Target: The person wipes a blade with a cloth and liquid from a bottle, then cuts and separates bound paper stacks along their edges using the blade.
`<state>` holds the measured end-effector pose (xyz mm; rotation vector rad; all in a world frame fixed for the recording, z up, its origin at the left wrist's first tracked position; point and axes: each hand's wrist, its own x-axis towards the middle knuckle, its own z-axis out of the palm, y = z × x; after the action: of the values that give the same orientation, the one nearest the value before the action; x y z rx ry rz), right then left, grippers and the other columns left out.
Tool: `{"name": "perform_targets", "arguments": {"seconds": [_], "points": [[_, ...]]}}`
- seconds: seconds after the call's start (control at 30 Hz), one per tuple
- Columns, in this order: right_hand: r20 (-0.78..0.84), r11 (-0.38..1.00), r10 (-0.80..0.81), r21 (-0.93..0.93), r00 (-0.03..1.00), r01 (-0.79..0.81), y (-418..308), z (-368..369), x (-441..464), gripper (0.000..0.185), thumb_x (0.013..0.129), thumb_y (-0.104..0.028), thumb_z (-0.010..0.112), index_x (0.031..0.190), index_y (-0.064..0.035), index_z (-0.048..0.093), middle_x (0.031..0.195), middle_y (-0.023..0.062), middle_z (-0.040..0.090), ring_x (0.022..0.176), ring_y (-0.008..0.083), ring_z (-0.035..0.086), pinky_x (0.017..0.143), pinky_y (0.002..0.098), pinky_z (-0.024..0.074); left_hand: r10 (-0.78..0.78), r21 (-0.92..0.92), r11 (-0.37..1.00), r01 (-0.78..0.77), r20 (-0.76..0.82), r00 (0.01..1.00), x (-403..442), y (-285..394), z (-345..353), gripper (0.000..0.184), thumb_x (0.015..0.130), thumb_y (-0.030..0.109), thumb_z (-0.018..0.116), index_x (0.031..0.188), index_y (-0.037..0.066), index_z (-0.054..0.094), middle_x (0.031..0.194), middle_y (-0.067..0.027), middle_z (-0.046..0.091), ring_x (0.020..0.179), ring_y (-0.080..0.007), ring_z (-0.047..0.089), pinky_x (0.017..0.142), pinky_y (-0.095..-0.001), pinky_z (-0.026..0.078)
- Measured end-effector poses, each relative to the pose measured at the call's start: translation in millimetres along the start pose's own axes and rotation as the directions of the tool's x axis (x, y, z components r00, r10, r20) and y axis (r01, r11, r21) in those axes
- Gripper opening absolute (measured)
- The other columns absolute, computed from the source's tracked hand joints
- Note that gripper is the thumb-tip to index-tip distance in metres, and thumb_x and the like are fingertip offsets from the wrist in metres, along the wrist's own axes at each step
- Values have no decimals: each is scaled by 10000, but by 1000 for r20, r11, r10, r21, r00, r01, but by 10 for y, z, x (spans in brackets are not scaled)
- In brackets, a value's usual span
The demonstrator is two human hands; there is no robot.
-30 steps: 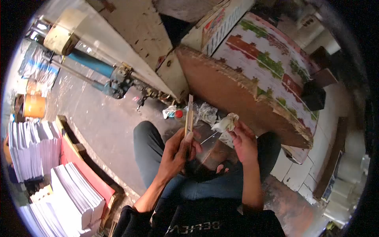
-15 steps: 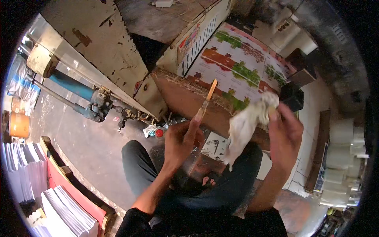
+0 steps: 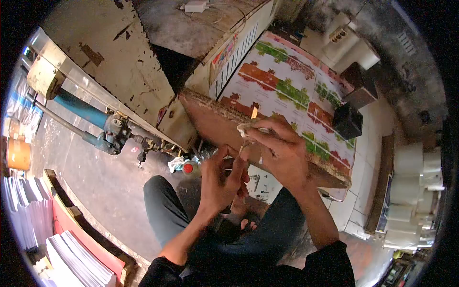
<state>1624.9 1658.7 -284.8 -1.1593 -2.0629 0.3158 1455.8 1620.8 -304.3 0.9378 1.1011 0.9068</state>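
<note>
Near the edge of the surface (image 3: 287, 79), the left hand (image 3: 221, 179) is gripping a utility knife (image 3: 254, 113); the right hand (image 3: 286, 155) is pinching a whitish rag (image 3: 244, 130) against it.

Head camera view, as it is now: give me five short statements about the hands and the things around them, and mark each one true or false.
1. The left hand holds a cutter, and the right hand pinches a pale cloth. True.
2. The cutter's tip points back toward the person's body. False: it points away from the body, toward the printed sheet.
3. A black box sits at the right side of the printed sheet. True.
4. A blue cap shows to the left of the left hand. False: that is a red cap.
5. Stacks of paper are at the lower left of the picture. True.
</note>
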Motion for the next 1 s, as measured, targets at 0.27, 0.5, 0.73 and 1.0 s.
{"name": "perform_targets", "arguments": {"seconds": [0.27,0.5,0.73,1.0], "points": [[-29,977,197,-72,980,-199,138,-24,315,175,809,2,721,959,-58,788,953,88,759,827,245,725,755,333,566,19,-21,1000,-20,-18,1000,-32,7,19,231,1042,190,565,928,1,498,640,-97,612,426,-144,581,375,-279,425],[-198,962,254,-47,947,-268,2,-269,331,185,821,5,719,974,-67,793,929,121,759,813,255,731,778,342,563,15,-21,1000,-15,-4,1000,-57,-73,19,247,1043,218,568,925,11,503,642,-95,612,422,-138,574,375,-273,415],[-88,994,93,-50,992,-98,134,75,357,177,802,14,712,946,-56,788,880,132,738,812,257,721,795,343,557,-2,-43,999,0,-44,999,-83,-52,41,290,1036,282,591,920,26,519,633,-75,603,417,-132,562,380,-274,408],[-56,981,187,58,981,-183,-78,-129,186,197,806,19,712,969,-61,790,926,100,748,828,232,719,766,334,563,5,-75,997,-8,-53,999,-107,-111,44,310,1032,314,600,916,34,530,628,-60,598,419,-121,556,382,-267,407]]}}
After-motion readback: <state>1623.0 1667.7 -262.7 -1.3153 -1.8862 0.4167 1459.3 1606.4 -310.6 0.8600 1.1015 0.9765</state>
